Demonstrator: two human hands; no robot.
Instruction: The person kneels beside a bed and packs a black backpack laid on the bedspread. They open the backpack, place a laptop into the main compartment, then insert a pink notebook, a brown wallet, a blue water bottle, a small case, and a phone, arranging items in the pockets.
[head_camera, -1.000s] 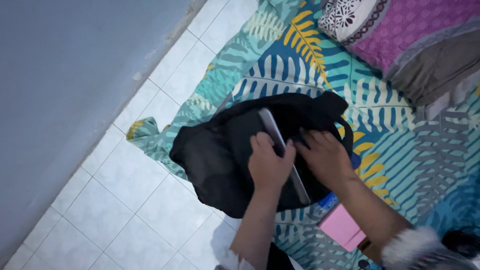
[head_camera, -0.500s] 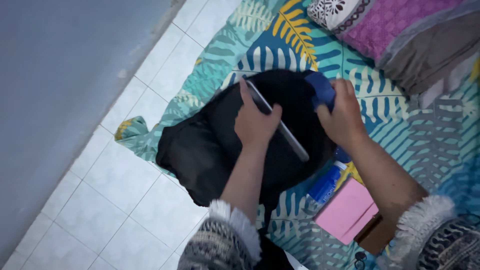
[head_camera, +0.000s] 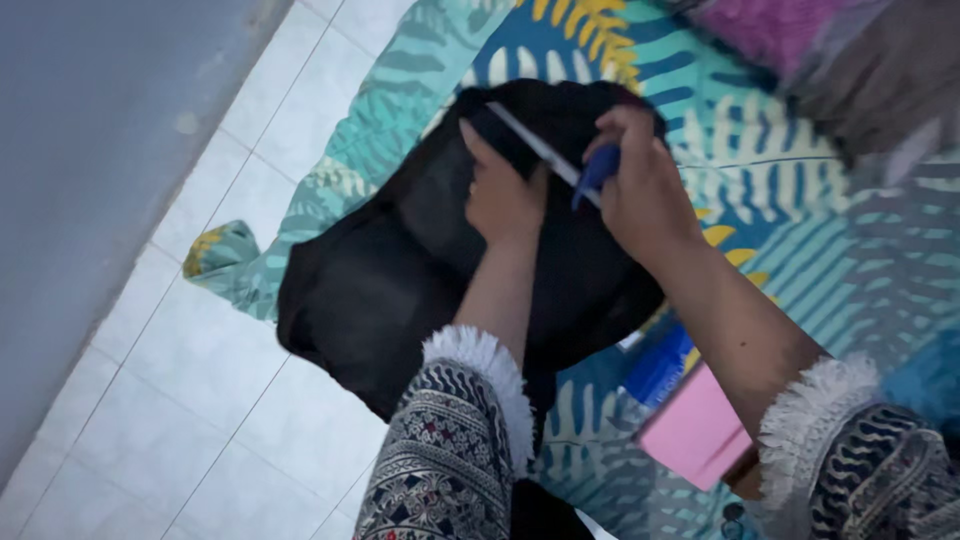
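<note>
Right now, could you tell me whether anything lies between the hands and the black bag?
Nothing visible does. The left hand already rests on the black bag, and the right hand, holding a small blue object, is right at its top edge beside a grey strip.

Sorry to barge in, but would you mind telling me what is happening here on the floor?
A person is bent over a black fabric bag lying on a leaf-patterned teal cloth spread over white floor tiles. The left hand presses on the bag beside a thin grey strip along its top. The right hand pinches a small blue object at that strip. A flat pink item and a blue item lie nearby.
</note>
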